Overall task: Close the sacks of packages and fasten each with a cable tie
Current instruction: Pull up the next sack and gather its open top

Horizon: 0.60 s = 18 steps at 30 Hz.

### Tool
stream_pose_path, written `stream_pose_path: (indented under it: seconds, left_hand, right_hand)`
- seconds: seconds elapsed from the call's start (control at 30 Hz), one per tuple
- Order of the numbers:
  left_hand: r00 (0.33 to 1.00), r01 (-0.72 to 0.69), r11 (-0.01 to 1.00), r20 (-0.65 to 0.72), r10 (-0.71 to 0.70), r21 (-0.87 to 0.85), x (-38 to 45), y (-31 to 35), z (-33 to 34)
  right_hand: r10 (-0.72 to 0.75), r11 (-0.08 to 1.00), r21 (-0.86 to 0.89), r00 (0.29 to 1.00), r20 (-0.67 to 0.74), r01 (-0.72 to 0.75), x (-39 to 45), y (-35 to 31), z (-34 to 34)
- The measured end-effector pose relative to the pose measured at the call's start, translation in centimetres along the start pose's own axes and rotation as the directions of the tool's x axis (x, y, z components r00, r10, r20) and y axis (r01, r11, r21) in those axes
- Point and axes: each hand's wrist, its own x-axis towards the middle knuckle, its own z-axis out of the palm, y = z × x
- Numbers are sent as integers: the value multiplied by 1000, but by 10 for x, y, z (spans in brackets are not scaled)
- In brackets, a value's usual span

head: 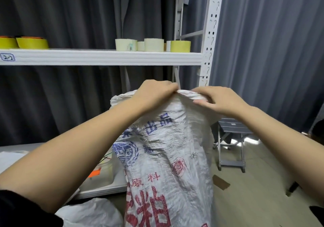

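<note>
The white woven sack (168, 156), printed with blue and red characters and stamps, stands upright right in front of me, its top raised between my arms and its body running down out of the bottom of view. I hold its mouth at the rolled top edge: my left hand (154, 93) is curled over the rim from the left, fingers folded round the fabric, and my right hand (215, 102) grips the same rim from the right, thumb lying along the near side and fingers hooked over the far side. The two hands nearly meet at the middle of the rim. Just beside the sack at lower left lies a second white sack (93, 212), crumpled and low. Behind them is a white metal shelf (105, 56) carrying several rolls of tape (154, 45), pale and yellow-green, with a small handwritten label at its left end. Its lower tier holds a clear plastic tray (103, 172) with thin coloured strands in it; I cannot tell what they are. Dark grey curtains (263, 42) hang behind everything, and a small grey step stool (231, 142) stands on the floor to the right.
</note>
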Motion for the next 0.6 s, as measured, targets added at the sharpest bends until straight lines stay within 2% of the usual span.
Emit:
stream_pose_path:
  seconds: [0.07, 0.13, 0.2, 0.23, 0.3, 0.37, 0.4, 0.43, 0.47, 0.53, 0.57, 0.6]
  left_hand:
    - [980, -165, 974, -82, 179, 155, -6, -1, 3]
    - [973, -179, 974, -119, 195, 136, -6, -1, 6]
    - [994, -82, 997, -73, 82, 5, -4, 4, 5]
    - [1000, 10, 997, -7, -10, -82, -4, 7, 3]
    - [971, 202, 942, 181, -157, -267, -6, 8, 1]
    - [931, 318, 812, 323, -170, -490, -8, 10, -2]
    - [926, 336, 753, 344, -156, -566, -8, 11, -3]
    - [928, 331, 749, 342, -148, -574, -8, 10, -4]
    - [942, 283, 811, 308, -134, -512, -8, 9, -3]
    - [991, 81, 973, 126, -55, -217, -8, 6, 0]
    - [999, -33, 997, 22, 35, -67, -9, 4, 3]
    - [993, -118, 992, -22, 118, 34, -11, 2, 4]
  right_hand:
    - [18, 990, 137, 989, 149, -39, 0, -1, -1]
    - [-24, 992, 127, 986, 166, 2, 0, -7, 2]
    - [-33, 994, 109, 994, 106, 21, 0, -11, 9]
    - [-22, 996, 89, 998, 66, 16, 0, -10, 11]
    - [32, 999, -7, 999, 22, -32, -2, -8, 12]
    - [70, 986, -154, 998, 2, -69, -5, -5, 15]
    - [44, 974, -222, 999, -20, -47, -7, -3, 18]
    - [2, 961, -276, 1000, -26, -9, -9, -2, 19]
    - [-38, 952, -303, 999, -18, 31, -11, -1, 19]
    - [-97, 962, -264, 993, -65, 76, -11, -1, 21]
    - [-87, 976, -205, 995, -52, 74, -10, -2, 21]
    - [-68, 990, -124, 996, -58, 60, -7, -4, 20]
